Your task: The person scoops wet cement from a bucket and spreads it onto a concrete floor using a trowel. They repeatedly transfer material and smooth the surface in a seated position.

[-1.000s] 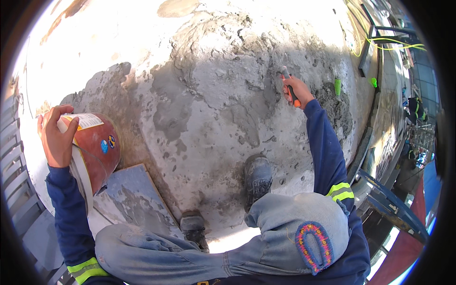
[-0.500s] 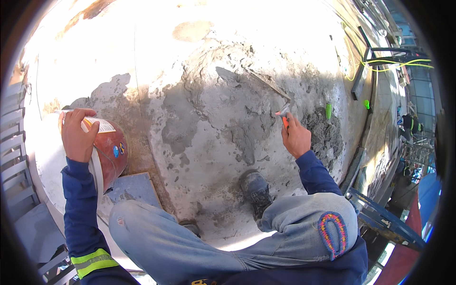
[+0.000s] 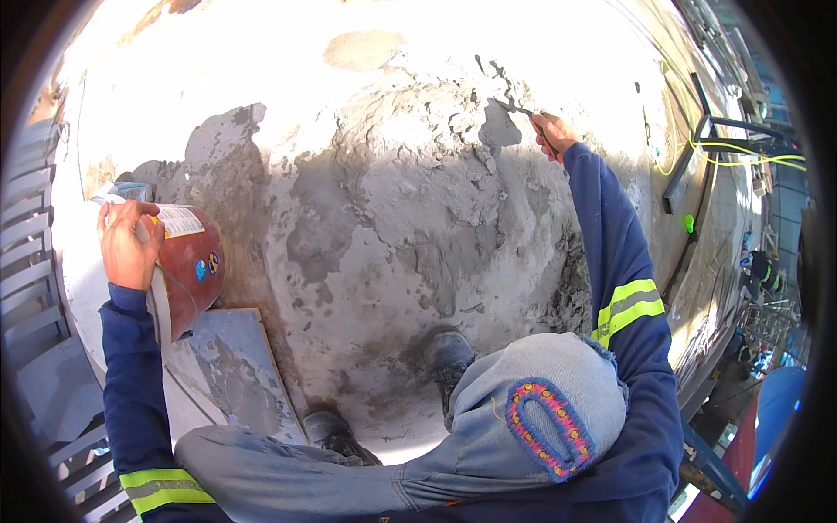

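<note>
My left hand [image 3: 130,244] is closed over the rim of a reddish-brown bucket [image 3: 193,270], which leans on its side at the left and has a white label and small stickers. My right arm reaches far forward. At its end my right hand [image 3: 556,138] is wrapped round the handle of a trowel [image 3: 518,108]. The trowel is over the far part of a patch of wet grey mortar [image 3: 418,174], spread unevenly on the floor. Bright sun washes out the ground there, and I cannot tell whether the blade touches the mortar.
A mortar-smeared board [image 3: 234,370] lies beside the bucket, near my boots [image 3: 328,431]. Slatted metal [image 3: 30,253] runs along the left edge. At the right are a dark metal frame [image 3: 682,179], a yellow cord [image 3: 741,150] and a small green object [image 3: 689,224].
My right hand has moved forward with the trowel, from mid-floor into the sunlit far part. My left hand stays on the bucket. The view has shifted, showing more of the board and my left boot.
</note>
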A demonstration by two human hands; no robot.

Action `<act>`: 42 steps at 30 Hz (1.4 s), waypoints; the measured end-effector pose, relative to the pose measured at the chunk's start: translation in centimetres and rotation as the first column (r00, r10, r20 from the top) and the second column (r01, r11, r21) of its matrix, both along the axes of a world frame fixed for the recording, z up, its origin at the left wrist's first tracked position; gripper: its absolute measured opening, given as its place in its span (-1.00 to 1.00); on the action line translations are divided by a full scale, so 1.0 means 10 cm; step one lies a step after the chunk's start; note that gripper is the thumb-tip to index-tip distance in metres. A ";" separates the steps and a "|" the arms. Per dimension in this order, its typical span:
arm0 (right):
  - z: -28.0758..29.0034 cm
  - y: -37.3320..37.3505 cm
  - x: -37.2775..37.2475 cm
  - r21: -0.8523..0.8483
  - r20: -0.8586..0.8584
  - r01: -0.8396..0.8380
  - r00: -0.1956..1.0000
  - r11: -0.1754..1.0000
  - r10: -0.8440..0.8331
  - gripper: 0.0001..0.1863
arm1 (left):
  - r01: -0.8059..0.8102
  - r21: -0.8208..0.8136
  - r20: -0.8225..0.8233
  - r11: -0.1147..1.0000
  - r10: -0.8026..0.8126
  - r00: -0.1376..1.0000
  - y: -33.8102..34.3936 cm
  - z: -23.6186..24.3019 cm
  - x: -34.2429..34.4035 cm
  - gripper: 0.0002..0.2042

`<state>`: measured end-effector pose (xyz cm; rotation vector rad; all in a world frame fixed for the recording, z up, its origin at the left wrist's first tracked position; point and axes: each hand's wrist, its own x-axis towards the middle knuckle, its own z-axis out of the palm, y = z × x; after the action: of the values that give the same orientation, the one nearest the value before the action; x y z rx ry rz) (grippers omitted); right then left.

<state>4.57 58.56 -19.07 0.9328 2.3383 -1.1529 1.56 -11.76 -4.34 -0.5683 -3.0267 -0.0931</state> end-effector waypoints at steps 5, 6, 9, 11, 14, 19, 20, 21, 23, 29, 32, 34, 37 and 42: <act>0.05 -0.35 -0.45 -0.058 0.150 -0.205 0.966 0.977 0.211 -0.58 | 0.006 -0.046 -0.040 0.999 -0.008 0.999 -0.07 -0.05 0.04 -0.87; 0.10 -0.39 -0.48 -0.045 0.173 -0.275 0.945 0.960 0.279 -0.58 | -0.003 -0.059 -0.038 0.998 0.001 0.999 -0.10 -0.04 0.03 -0.87; 0.27 -0.50 -0.42 0.028 0.204 -0.452 0.876 0.892 0.437 -0.60 | 0.000 -0.066 -0.059 0.998 -0.004 0.998 -0.08 -0.04 0.00 -0.87; 0.34 -0.58 -0.26 0.114 0.185 -0.529 0.843 0.841 0.505 -0.63 | -0.014 -0.071 -0.041 0.997 0.011 0.999 -0.08 -0.04 0.01 -0.87; 0.15 -0.35 0.02 0.438 -0.059 -0.623 0.699 0.648 0.712 -0.60 | -0.006 -0.049 -0.030 0.999 0.004 1.000 -0.09 -0.07 -0.04 -0.86; 0.31 -1.00 0.63 0.540 0.120 -0.631 0.712 0.557 0.691 -0.60 | -0.004 -0.110 0.001 0.994 0.004 1.000 -0.13 0.01 0.03 -0.84; 0.31 -1.09 0.84 0.601 0.095 -0.575 0.741 0.555 0.665 -0.62 | 0.010 -0.108 -0.013 0.994 -0.011 1.000 -0.08 0.01 0.02 -0.84; 0.24 -1.15 1.05 0.641 0.028 -0.522 0.748 0.563 0.663 -0.62 | 0.023 -0.106 -0.023 0.994 -0.026 0.999 -0.05 0.00 0.01 -0.83; 0.12 -1.26 1.41 0.706 -0.104 -0.413 0.743 0.575 0.661 -0.62 | 0.029 -0.094 -0.004 0.995 -0.029 1.000 -0.07 -0.02 0.00 -0.81; 0.41 -1.33 1.88 0.743 -0.234 -0.285 0.737 0.606 0.634 -0.58 | 0.036 -0.044 -0.009 0.998 -0.037 0.999 -0.05 -0.03 0.00 -0.82; 0.49 -1.08 1.56 0.729 -0.304 -0.173 0.785 0.663 0.539 -0.61 | 0.031 -0.046 -0.004 0.998 -0.031 1.000 -0.03 0.00 0.03 -0.81; 0.45 -0.84 1.11 0.726 -0.277 -0.194 0.796 0.660 0.538 -0.61 | 0.022 -0.058 0.005 0.998 -0.022 1.000 -0.05 0.04 0.02 -0.81; 0.14 -0.42 0.23 0.637 -0.206 -0.258 0.851 0.726 0.483 -0.59 | 0.003 -0.063 0.027 0.998 -0.001 1.000 -0.05 0.05 0.02 -0.81; -0.29 -0.39 -0.95 0.469 -0.214 -0.304 0.872 0.830 0.440 -0.58 | -0.044 -0.027 0.000 0.999 0.044 0.999 0.01 0.07 0.00 -0.82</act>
<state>-4.88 54.64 -21.96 0.3767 2.9352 -0.6783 1.59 -11.69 -3.61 -0.5028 -3.0435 -0.0503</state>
